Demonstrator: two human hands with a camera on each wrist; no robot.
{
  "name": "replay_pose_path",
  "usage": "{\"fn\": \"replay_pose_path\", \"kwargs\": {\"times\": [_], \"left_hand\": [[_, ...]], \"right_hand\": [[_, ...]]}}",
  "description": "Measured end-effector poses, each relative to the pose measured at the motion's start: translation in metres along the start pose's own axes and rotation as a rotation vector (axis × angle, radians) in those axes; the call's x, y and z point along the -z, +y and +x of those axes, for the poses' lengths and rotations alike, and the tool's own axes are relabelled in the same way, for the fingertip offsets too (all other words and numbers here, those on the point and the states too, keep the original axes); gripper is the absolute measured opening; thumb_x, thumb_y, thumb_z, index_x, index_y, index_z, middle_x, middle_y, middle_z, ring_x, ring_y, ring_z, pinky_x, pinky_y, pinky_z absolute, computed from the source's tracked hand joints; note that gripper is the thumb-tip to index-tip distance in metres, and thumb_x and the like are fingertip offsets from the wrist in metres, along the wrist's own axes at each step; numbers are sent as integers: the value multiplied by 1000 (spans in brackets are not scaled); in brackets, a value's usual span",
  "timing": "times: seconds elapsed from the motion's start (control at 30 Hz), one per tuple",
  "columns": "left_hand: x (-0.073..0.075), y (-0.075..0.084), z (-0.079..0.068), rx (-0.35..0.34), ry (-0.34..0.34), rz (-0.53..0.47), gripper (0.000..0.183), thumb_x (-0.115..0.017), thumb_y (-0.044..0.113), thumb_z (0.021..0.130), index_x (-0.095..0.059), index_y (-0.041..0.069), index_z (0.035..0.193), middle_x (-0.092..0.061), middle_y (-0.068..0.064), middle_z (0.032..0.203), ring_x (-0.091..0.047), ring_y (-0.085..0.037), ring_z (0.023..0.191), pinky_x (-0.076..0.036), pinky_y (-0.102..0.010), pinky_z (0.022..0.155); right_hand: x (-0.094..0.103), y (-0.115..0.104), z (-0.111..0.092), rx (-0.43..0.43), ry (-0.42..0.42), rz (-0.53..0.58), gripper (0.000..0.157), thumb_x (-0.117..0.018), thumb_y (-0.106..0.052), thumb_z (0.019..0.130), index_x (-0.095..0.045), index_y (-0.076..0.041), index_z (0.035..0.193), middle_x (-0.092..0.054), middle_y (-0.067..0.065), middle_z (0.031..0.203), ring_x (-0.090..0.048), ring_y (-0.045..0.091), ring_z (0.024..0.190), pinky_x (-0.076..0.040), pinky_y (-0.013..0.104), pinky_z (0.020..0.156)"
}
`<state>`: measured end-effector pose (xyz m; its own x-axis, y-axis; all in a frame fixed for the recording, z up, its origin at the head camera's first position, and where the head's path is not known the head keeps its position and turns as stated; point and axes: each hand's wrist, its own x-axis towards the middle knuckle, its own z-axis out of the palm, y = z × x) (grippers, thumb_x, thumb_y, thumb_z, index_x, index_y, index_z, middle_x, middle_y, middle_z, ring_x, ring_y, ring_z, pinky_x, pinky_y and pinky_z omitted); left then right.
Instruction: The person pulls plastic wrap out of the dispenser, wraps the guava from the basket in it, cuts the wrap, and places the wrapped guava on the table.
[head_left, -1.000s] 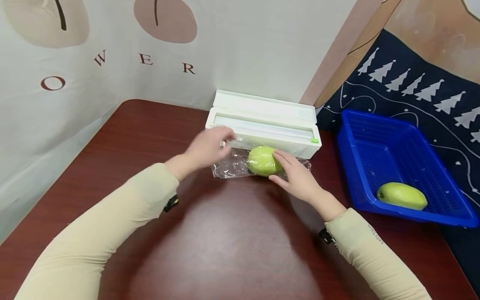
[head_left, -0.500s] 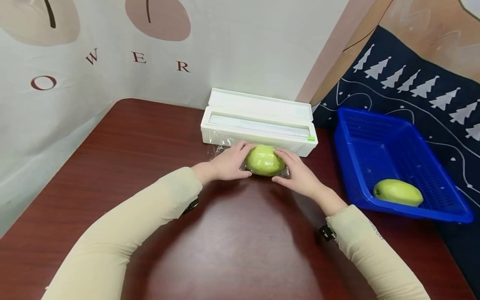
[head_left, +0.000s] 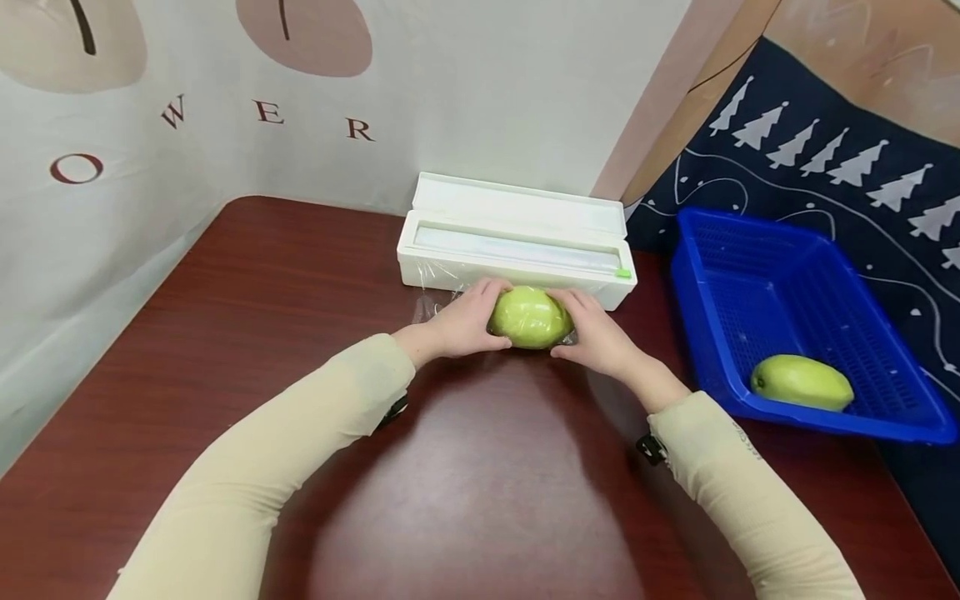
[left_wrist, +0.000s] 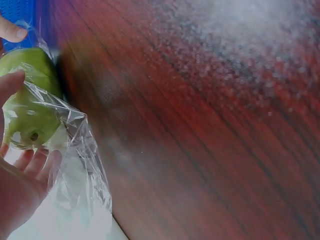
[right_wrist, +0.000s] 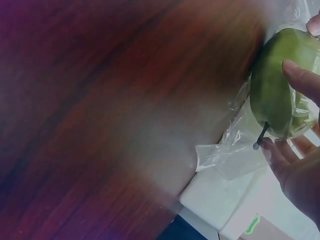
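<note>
An oval green melon point(head_left: 531, 318), partly covered in clear cling film point(left_wrist: 75, 125), is on the table between my two hands. With thumb in front and fingers behind, my left hand point(head_left: 468, 323) grips the left end. My right hand point(head_left: 600, 340) holds the right end in the same way. The right wrist view shows a short dark stem point(right_wrist: 261, 135) near my right fingertips. Loose film point(right_wrist: 217, 154) sticks out past both ends of the fruit. Right behind it stands the white cling film box point(head_left: 435, 268), its lid raised.
A blue plastic basket point(head_left: 701, 317) stands at the right of the table, a second green melon point(head_left: 801, 383) lying in its near end. The box has a small green slider point(head_left: 622, 273) at its right. Printed cloth point(head_left: 465, 83) hangs behind the dark red table point(head_left: 480, 500).
My left hand has come down from the film at the left and taken hold of the melon's left end. The right hand has stayed at the right end.
</note>
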<state>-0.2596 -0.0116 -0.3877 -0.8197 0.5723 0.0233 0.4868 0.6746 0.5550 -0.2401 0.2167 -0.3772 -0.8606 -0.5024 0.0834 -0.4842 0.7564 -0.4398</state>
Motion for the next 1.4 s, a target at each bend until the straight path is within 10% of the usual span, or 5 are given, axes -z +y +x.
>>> {"fn": "replay_pose_path", "kwargs": {"times": [1.4], "left_hand": [[0,1,-20,-35,6,-21,72,-76,40,73,-38,8,124,-44,-13,117,-50,-25,105,-45,-40,94]], "right_hand": [[-6,-21,-9,83,56,-61,73,-87,-15,59,-50,-8,121,-47,14,116,-43,32,112,-39,49,95]]}}
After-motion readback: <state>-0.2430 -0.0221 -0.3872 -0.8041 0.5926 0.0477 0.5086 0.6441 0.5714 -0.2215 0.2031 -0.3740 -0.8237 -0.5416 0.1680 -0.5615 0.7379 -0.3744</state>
